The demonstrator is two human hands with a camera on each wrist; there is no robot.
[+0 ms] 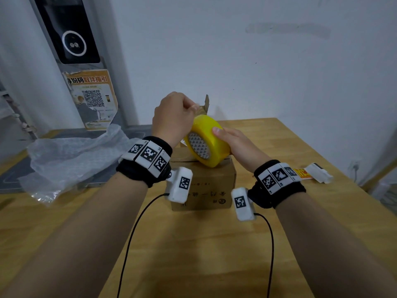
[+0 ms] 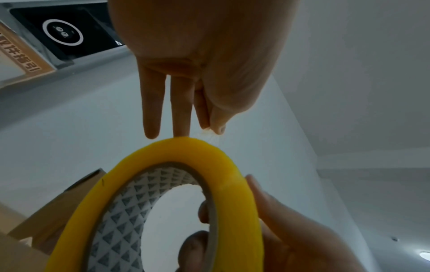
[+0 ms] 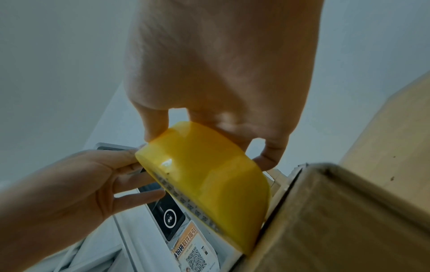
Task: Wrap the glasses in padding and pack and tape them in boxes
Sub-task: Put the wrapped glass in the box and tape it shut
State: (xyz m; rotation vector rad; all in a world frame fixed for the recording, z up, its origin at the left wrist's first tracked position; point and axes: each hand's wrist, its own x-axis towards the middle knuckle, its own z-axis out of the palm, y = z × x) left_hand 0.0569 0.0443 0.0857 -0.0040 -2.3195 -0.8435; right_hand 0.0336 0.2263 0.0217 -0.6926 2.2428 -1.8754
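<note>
A crumpled sheet of clear bubble padding (image 1: 71, 155) lies at the left of the wooden table (image 1: 300, 244). The left hand (image 1: 171, 117) pinches the tape's loose clear end between thumb and fingertip. The thick yellow roll of packing tape (image 1: 207, 143), its grey core patterned with triangles, hangs tilted above the small brown cardboard box (image 1: 204, 186). The right hand (image 1: 238, 145) grips the roll, fingers curled through its core.

Behind the fingers of each bare hand sits a black wristband (image 1: 148, 162) ringed with white tiles printed in black square codes. A white camera block (image 1: 180, 184) bearing one such code hangs beneath each wrist, trailing a thin black cable (image 1: 133, 231).
</note>
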